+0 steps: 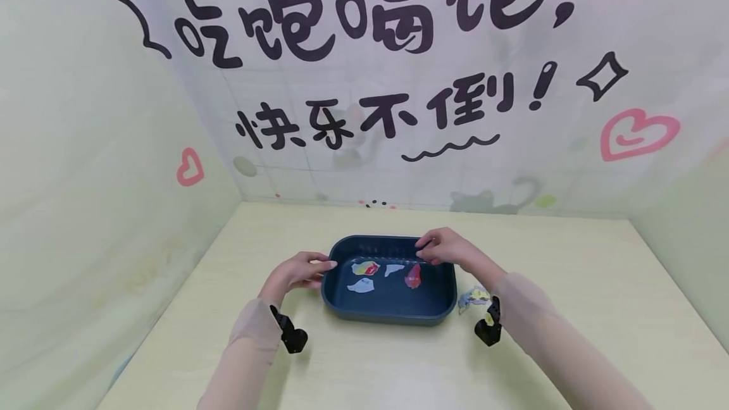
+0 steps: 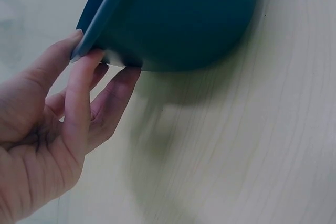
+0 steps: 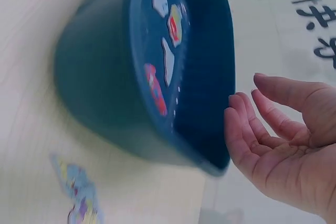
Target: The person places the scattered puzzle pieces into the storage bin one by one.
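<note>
A dark blue rectangular basin (image 1: 393,318) with rounded corners stands on the table in the head view. My left hand (image 1: 302,269) pinches its left rim, thumb on top and fingers underneath, as the left wrist view shows. At the far right rim is my right hand (image 1: 444,248), loosely bent; in the right wrist view its fingertips (image 3: 232,113) are at the rim and the thumb stands apart from it. Inside the basin lie several flat, irregular pieces: a yellow-and-red piece (image 1: 366,268), a red piece (image 1: 412,276), a pale piece (image 1: 361,285) and a smaller white piece (image 1: 393,269).
A colourful flat piece or small group of pieces (image 1: 475,297) lies on the table right of the basin, near my right wrist. The pale wood table (image 1: 376,372) meets a printed cloth wall (image 1: 353,176) behind, with more cloth on both sides.
</note>
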